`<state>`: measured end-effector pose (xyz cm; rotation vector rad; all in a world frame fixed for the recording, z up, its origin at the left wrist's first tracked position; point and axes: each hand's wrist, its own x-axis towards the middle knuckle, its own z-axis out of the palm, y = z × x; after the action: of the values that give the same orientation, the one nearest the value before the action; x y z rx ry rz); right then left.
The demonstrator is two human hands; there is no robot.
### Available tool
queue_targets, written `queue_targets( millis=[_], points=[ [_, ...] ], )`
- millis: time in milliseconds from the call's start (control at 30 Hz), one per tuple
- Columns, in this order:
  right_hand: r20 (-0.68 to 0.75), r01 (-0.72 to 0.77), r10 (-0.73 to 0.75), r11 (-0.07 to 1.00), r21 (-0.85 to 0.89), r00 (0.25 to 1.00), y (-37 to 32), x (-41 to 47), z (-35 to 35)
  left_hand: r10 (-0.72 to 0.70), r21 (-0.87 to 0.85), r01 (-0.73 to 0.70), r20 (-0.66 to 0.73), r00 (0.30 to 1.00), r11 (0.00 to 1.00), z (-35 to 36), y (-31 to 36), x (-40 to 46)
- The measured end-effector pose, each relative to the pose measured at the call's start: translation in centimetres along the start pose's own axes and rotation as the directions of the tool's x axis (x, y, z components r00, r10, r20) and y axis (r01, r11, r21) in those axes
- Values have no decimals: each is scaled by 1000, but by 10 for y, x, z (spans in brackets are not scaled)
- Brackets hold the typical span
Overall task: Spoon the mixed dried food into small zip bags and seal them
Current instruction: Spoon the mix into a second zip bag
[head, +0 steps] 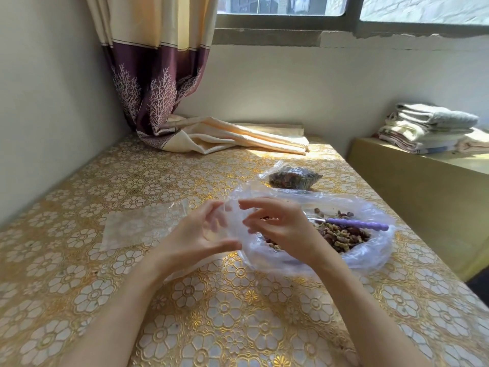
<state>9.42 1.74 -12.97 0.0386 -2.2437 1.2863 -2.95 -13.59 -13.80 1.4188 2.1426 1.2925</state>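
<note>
**Small zip bag held between two hands; food bag and filled bag beyond**

- Left hand (205, 229): raised above the table, fingers curled, pinching the top edge of a small clear zip bag (225, 221). The bag is so transparent that its outline is hard to trace; its lower part hangs behind the palm and toward the table.
- Right hand (280, 226): just beside the left, fingers bent and spread at the same bag's mouth. Whether these fingertips actually grip the film or only touch it cannot be told.
- Large clear plastic bag (370, 255): lies open under and to the right of the right hand, which hides its near-left part. Inside sits the mixed dried food (344, 237), brown, reddish and greenish pieces.
- Spoon (354, 223): purple handle resting on the food, right of the right hand; its bowl is mostly hidden at that hand's knuckles.
- Filled bag (293, 177): dark contents, beyond the right hand; its seal cannot be made out.
- Flat empty zip bags (137, 226): left of the left hand, number unclear.
- Table (225, 313): gold floral cover, near edge cut off.
- Curtain (158, 75): far beyond the left hand, hem resting on the table.
</note>
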Motion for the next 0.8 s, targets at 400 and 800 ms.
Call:
queue_targets(
  millis=[400, 800],
  points=[
    [-438, -425, 156, 656, -623, 885, 33, -55, -126, 170, 164, -150, -117, 978, 975, 16, 7, -1],
    [-322, -511, 397, 670, -538, 859, 44, -66, -155, 190, 186, -162, -146, 971, 969, 19, 5, -2]
  ],
)
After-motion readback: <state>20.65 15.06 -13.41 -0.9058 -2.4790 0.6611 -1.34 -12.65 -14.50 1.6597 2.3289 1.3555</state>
